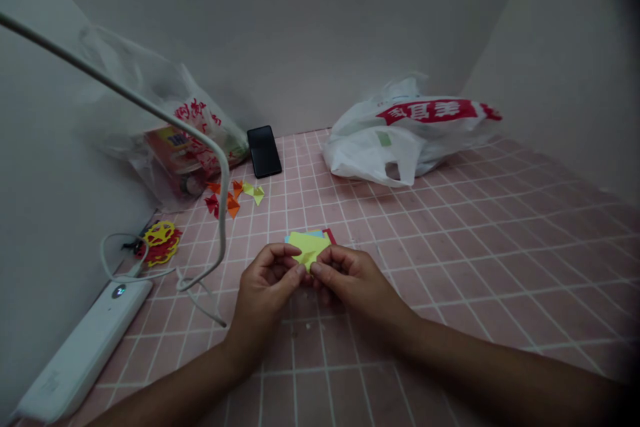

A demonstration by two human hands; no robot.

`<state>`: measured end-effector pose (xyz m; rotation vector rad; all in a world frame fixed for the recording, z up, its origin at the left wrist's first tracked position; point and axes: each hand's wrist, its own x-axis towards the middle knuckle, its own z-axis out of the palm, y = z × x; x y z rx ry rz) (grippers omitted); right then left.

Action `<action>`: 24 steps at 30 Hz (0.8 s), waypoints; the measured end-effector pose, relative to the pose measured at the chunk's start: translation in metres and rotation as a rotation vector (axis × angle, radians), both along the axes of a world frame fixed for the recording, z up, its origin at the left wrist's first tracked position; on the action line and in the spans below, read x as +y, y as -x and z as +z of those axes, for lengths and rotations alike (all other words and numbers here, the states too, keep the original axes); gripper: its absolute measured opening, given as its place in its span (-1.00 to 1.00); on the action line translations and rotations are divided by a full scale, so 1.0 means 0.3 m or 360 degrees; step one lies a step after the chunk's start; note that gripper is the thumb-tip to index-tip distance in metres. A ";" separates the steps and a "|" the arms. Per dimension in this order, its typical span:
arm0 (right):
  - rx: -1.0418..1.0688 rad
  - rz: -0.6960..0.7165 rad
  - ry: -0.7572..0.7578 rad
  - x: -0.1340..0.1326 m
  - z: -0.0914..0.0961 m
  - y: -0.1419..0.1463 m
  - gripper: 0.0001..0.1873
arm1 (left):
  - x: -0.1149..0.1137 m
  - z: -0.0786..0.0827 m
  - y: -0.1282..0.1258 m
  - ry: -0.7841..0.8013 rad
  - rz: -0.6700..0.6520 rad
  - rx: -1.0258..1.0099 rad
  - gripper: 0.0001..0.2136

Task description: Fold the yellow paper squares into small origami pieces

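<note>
Between my two hands is a small yellow sheet of paper (309, 247), its near edge pinched by both. My left hand (273, 283) grips the left corner between thumb and fingers. On the other side, the thumb and fingers of my right hand (350, 273) close on the right part. The sheet looks creased near my thumbs. Just behind it show edges of blue paper (317, 233) and red paper (330, 236); whether these lie on the table or touch my fingers I cannot tell.
Several folded paper pieces (233, 205) lie ahead to the left, near a black phone (265, 151). Plastic bags stand at the back left (200, 127) and back right (375, 153). A white power bank (85, 353), a cable (223, 213) and yellow-red cutouts (160, 243) occupy the left side.
</note>
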<state>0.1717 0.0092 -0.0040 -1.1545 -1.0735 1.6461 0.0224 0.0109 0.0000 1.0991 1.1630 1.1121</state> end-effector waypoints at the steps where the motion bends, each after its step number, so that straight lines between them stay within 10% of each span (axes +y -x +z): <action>1: 0.0002 0.0001 0.0004 0.000 0.000 0.000 -0.82 | -0.001 -0.002 0.000 -0.0007 -0.0005 0.0002 -0.82; 24: -0.0070 -0.0039 -0.0086 -0.009 -0.022 -0.002 -0.82 | 0.003 0.002 -0.003 0.0111 -0.0054 0.0024 -0.85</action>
